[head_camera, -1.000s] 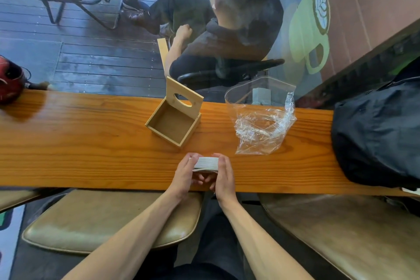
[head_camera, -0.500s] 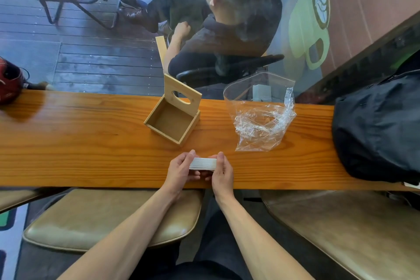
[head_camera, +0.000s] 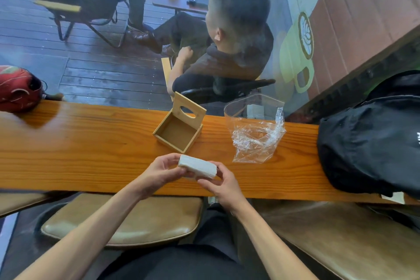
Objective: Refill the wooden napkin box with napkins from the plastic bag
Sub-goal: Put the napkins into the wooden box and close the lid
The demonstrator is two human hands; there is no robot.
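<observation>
A white stack of napkins is held above the near part of the wooden counter. My left hand grips its left end and my right hand grips its right end. Behind the stack stands the wooden napkin box, with nothing inside and its lid, which has an oval slot, tilted up at the back. The clear plastic bag lies crumpled to the right of the box and looks empty.
A black backpack fills the counter's right end. A red helmet sits at the far left edge. Padded stools stand under the near edge. Behind the glass, people sit on chairs.
The napkin stack has been turned and tilted between my hands, its broad side now facing up. The camera view has shifted, showing more of the scene behind the glass.
</observation>
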